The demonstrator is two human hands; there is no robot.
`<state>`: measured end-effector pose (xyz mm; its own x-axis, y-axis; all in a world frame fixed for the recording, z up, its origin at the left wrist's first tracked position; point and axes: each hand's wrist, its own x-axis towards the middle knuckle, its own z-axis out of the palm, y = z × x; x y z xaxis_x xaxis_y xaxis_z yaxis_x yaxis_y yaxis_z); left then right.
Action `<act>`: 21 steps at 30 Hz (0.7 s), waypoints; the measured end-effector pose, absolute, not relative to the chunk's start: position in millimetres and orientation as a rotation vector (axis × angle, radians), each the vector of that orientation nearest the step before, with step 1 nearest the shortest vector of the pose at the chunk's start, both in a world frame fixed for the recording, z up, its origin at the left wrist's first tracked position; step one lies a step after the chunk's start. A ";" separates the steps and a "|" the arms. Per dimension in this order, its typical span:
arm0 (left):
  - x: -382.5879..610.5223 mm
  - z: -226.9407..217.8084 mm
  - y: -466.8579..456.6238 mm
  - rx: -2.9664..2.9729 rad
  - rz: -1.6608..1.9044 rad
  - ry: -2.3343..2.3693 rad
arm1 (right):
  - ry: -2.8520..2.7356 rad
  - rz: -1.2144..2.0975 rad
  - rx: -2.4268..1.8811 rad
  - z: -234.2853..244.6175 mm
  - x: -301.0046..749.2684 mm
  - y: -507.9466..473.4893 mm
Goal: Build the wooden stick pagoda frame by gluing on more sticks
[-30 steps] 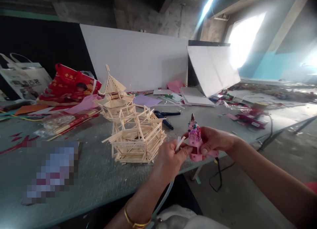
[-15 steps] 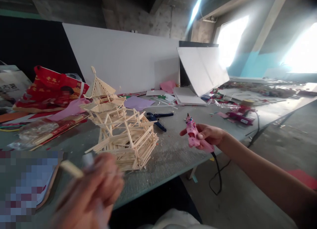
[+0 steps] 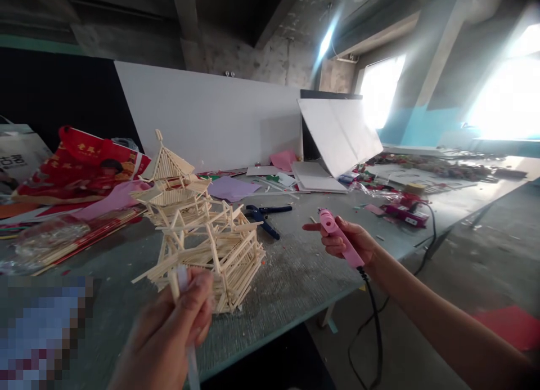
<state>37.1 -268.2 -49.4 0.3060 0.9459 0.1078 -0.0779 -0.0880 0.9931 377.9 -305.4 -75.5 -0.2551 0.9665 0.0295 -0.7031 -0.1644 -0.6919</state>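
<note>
A tiered pagoda model of pale wooden sticks (image 3: 198, 227) stands on the grey table (image 3: 291, 272). My left hand (image 3: 169, 328) is closed on a short wooden stick and a translucent glue stick, right in front of the model's lower left corner. My right hand (image 3: 350, 241) grips a pink hot glue gun (image 3: 337, 235), nozzle pointing left toward the model, about a hand's width off it. The gun's black cord (image 3: 371, 322) hangs over the table edge.
Blue-handled pliers (image 3: 264, 215) lie behind the model. Red bags and coloured paper (image 3: 84, 165) pile at the left, with bundled sticks in plastic (image 3: 59, 238). White boards (image 3: 219, 117) lean at the back. Craft clutter covers the right end (image 3: 405, 204).
My left hand has swung from beside the glue gun out to the left, then up to the model's lower corner. The right hand has tipped the glue gun from upright to pointing left.
</note>
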 end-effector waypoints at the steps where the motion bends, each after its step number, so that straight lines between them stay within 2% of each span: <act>1: 43.2 -47.8 -267.8 1.363 1.038 0.866 | -0.696 1.716 -0.507 -74.9 378.8 -305.1; 4: 57.9 -45.3 -268.9 1.361 0.929 0.853 | -0.697 1.695 -0.581 -73.3 382.7 -302.7; 9: 82.7 -43.2 -275.1 1.478 0.825 0.819 | -0.867 1.536 -0.967 -72.7 400.0 -284.2; 17: 115.4 -54.1 -266.5 1.537 0.813 0.831 | -1.052 1.572 -1.481 -73.5 438.0 -213.4; 21: 124.0 -59.5 -264.1 1.416 0.821 0.854 | -1.168 1.452 -1.753 -72.2 438.7 -189.8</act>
<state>124.0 -264.1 -59.5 0.4760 0.8794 -0.0112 0.0237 -0.0001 0.9997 438.7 -189.8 -72.2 0.0271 0.8864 -0.4622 0.2613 -0.4526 -0.8526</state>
